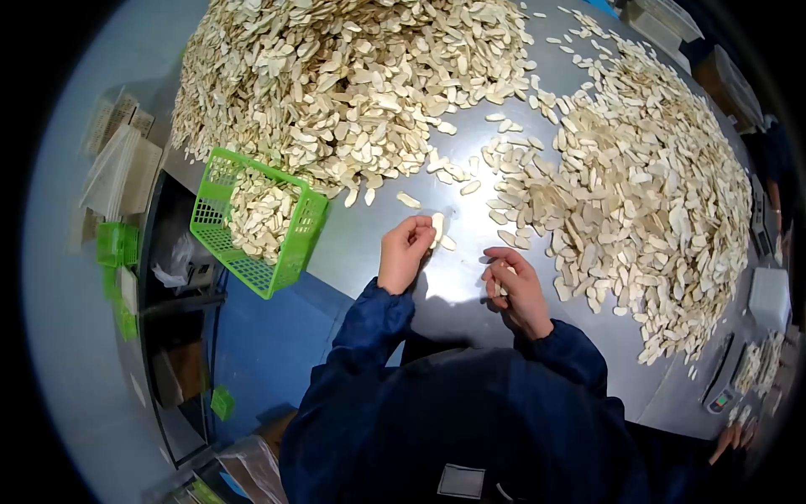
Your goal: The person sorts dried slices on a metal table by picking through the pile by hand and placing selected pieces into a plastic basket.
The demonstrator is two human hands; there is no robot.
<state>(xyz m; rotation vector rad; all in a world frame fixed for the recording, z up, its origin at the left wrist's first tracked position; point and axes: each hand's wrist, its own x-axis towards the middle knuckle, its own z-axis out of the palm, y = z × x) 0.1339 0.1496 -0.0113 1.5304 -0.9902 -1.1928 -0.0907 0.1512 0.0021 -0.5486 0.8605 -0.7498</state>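
My left hand (pixel 405 255) pinches a pale, oblong dried slice (pixel 437 227) between thumb and fingertips, above the metal table (pixel 457 307). Another slice (pixel 448 244) shows just beside it. To its right, my right hand (pixel 519 290) has its fingers curled, with pale slices (pixel 503 282) partly visible inside. A large heap of slices (pixel 336 92) lies beyond my hands, and a broad, flatter spread of slices (pixel 646 185) covers the table to the right. On the left, a green plastic basket (pixel 300 239) at the table's edge holds more slices and sits tilted in view.
A digital scale (pixel 720 395) lies at the right, near another person's hand (pixel 730 438). A white container (pixel 769 298) stands behind it. Clear plastic boxes (pixel 663 23) sit at the far right corner. Below the table's left side are shelves and a small green basket (pixel 222 403).
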